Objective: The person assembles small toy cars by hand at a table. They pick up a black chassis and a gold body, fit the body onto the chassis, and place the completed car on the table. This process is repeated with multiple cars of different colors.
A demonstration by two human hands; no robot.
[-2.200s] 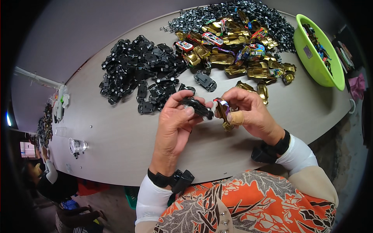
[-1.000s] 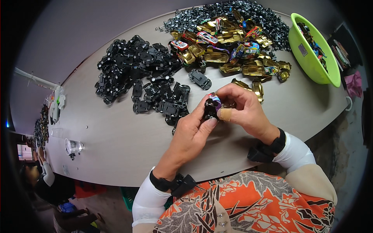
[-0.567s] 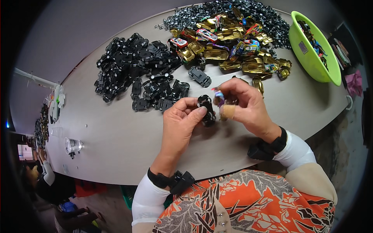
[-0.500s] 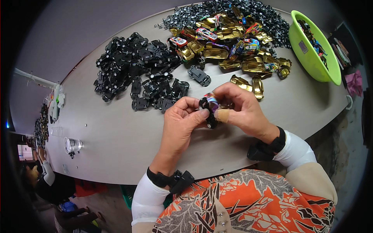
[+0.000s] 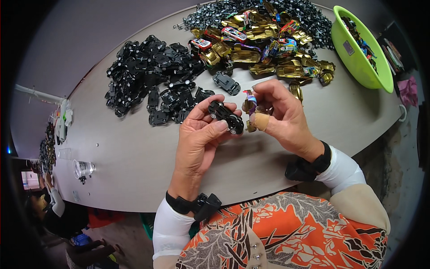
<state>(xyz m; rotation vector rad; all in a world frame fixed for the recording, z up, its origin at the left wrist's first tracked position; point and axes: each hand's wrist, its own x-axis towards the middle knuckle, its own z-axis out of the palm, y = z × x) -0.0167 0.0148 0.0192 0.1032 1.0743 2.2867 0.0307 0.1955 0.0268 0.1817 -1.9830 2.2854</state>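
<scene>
Between the thumb and fingers of my left hand (image 5: 199, 132) is a black toy car chassis (image 5: 225, 117), tilted so that its small wheels show. My right hand (image 5: 283, 117) pinches a toy car body shell (image 5: 250, 102), purple and red outside with a gold inner side, and a tan bandage wraps the thumb. A small gap separates the shell from the chassis. Just beyond my hands a dark grey chassis (image 5: 226, 83) lies alone on the table. Close to my right fingers rests a gold car shell (image 5: 296, 91).
A heap of black chassis (image 5: 152, 71) covers the far left-centre. Gold and printed car shells (image 5: 291, 69) are piled to its right, before a mound of small dark parts (image 5: 215, 15). A green basin (image 5: 358, 60) stands far right, a clear plastic cup (image 5: 82, 168) left. Another person (image 5: 60, 210) works at far left.
My hands have drawn slightly apart, so the chassis and the shell, close together before, are now separated. The chassis in my left hand has turned and shows more of its length.
</scene>
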